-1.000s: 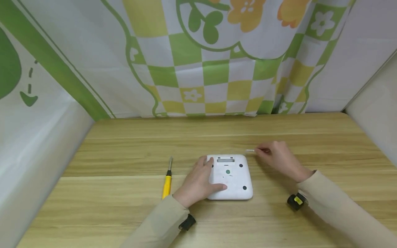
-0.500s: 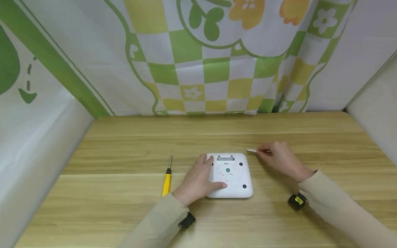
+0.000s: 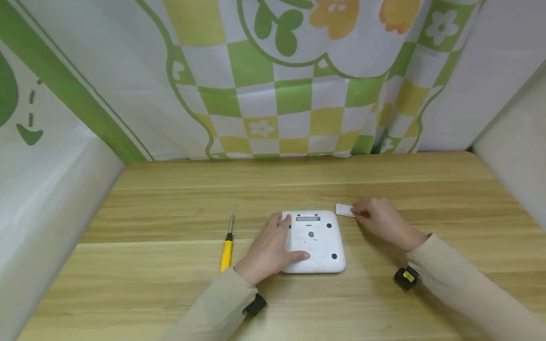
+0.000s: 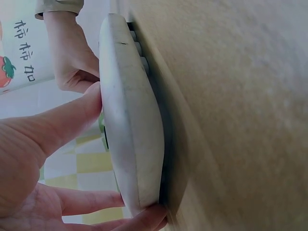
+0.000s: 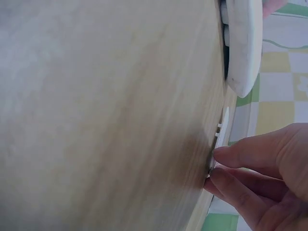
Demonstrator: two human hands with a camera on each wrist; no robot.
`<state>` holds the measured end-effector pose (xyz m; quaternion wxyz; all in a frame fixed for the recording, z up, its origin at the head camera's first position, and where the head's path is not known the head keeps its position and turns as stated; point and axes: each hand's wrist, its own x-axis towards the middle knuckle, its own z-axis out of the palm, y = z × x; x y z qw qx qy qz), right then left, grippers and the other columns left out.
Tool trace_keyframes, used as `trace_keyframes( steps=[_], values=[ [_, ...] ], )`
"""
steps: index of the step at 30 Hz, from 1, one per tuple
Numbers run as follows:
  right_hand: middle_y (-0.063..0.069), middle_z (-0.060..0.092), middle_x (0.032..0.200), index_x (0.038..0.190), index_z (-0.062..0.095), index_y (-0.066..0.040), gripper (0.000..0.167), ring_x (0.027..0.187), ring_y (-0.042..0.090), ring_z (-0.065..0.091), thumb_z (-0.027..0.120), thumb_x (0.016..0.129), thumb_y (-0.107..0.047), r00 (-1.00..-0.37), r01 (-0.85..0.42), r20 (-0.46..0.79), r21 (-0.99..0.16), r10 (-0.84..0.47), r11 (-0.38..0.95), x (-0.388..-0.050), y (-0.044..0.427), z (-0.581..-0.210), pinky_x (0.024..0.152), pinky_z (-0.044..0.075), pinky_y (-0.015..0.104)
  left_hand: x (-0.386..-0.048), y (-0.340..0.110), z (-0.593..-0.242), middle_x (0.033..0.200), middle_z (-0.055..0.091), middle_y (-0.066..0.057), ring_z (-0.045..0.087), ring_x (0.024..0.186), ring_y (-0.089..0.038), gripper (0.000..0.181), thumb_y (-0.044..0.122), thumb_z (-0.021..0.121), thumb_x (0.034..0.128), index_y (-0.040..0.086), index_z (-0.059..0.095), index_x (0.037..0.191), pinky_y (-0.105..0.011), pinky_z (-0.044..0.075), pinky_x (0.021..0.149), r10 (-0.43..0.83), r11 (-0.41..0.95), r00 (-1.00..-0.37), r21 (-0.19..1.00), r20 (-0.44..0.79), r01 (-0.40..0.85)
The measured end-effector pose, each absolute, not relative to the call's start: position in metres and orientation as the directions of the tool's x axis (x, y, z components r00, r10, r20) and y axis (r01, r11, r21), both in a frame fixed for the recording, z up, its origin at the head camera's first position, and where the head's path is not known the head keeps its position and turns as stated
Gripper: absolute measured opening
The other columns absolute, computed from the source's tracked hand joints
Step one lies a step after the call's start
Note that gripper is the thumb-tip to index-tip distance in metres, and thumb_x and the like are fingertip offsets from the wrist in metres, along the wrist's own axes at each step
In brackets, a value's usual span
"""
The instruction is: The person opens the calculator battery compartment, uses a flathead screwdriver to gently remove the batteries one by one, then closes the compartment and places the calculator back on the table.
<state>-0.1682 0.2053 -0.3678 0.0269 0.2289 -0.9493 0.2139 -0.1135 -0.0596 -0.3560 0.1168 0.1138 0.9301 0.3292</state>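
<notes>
A white calculator (image 3: 317, 251) lies face down on the wooden table, its keys showing underneath in the left wrist view. On its back are dark round feet and an uncovered battery slot (image 3: 308, 219) with something greyish inside. My left hand (image 3: 270, 248) holds the calculator by its left side, thumb on the back and fingertips around the edge (image 4: 144, 219). To the right of the calculator, my right hand (image 3: 379, 220) pinches a small white battery cover (image 3: 344, 210) between thumb and fingers, low over the tabletop. Small tabs stick out from the cover in the right wrist view (image 5: 222, 127).
A screwdriver (image 3: 227, 248) with a yellow handle lies left of my left hand, blade pointing away. Behind the wooden table (image 3: 170, 284) hangs a green and yellow checked curtain (image 3: 294, 99). White panels stand at both sides.
The battery cover has turned from edge-on to showing its flat face and lowered toward the table in my right hand. My left hand and the calculator stay in place.
</notes>
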Motion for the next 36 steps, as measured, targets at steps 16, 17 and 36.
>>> trace_keyframes(
  steps=[16,17,36],
  values=[
    [0.014,0.070,0.087,0.101,0.069,0.005,0.018,0.073,0.021,0.065,0.066,0.085,-0.002,-0.891,-0.453,0.212,-0.392,-0.401,0.801,-0.158,0.198,-0.371,0.066,0.055,0.035,-0.112,-0.062,-0.357,0.150,0.028,-0.029,0.033,0.136,-0.043,0.088,0.035,0.081,0.0758,-0.006,0.039,0.142,-0.051,0.031,0.110,0.279,0.765,-0.950,0.630,-0.140,0.132],
    [0.011,0.068,0.083,0.103,0.068,0.005,0.019,0.069,0.018,0.061,0.066,0.086,-0.004,-0.891,-0.453,0.225,-0.394,-0.394,0.799,-0.156,0.197,-0.371,0.062,0.053,0.032,-0.112,-0.062,-0.357,0.150,0.028,-0.029,0.033,0.136,-0.043,0.088,0.035,0.081,0.0757,-0.006,0.039,0.142,-0.051,0.031,0.110,0.279,0.766,-0.950,0.630,-0.141,0.132],
    [0.030,0.038,0.145,0.141,0.043,0.001,0.067,0.131,0.046,0.040,0.064,0.091,-0.038,-0.851,-0.510,0.107,-0.404,-0.515,0.759,-0.127,0.178,-0.366,0.102,0.037,0.059,-0.114,-0.060,-0.356,0.151,0.027,-0.028,0.033,0.136,-0.043,0.089,0.037,0.080,0.0768,-0.005,0.038,0.143,-0.053,0.032,0.110,0.288,0.765,-0.947,0.629,-0.140,0.140]
  ],
)
